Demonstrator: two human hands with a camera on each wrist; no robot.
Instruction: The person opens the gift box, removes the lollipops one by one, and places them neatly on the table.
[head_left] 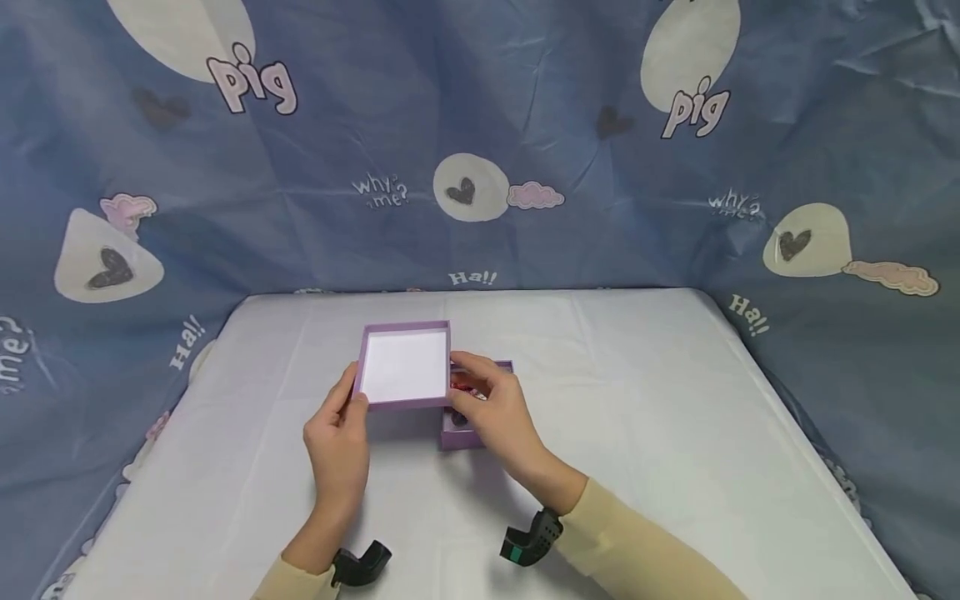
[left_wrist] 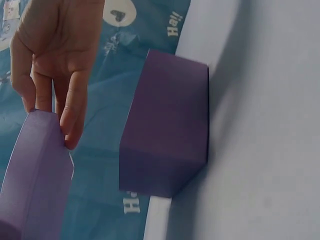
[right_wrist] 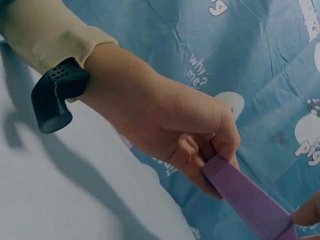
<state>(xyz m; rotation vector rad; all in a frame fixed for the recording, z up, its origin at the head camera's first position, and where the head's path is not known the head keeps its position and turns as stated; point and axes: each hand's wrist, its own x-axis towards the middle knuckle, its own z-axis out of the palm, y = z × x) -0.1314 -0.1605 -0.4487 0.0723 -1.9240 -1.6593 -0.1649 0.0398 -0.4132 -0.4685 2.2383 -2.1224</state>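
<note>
The purple box base (head_left: 472, 417), largely hidden behind the right hand (head_left: 491, 408) with its contents hard to make out, sat just right of the upturned purple lid (head_left: 405, 367), which both the left hand (head_left: 337, 442) and right hand pinched at its edges above the white table (head_left: 675, 417)

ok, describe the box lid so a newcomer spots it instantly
On the white table, centre, both hands hold a shallow purple lid lifted up, white inside facing the camera. The deeper purple box base sits just below and to its right, on the table.
</note>
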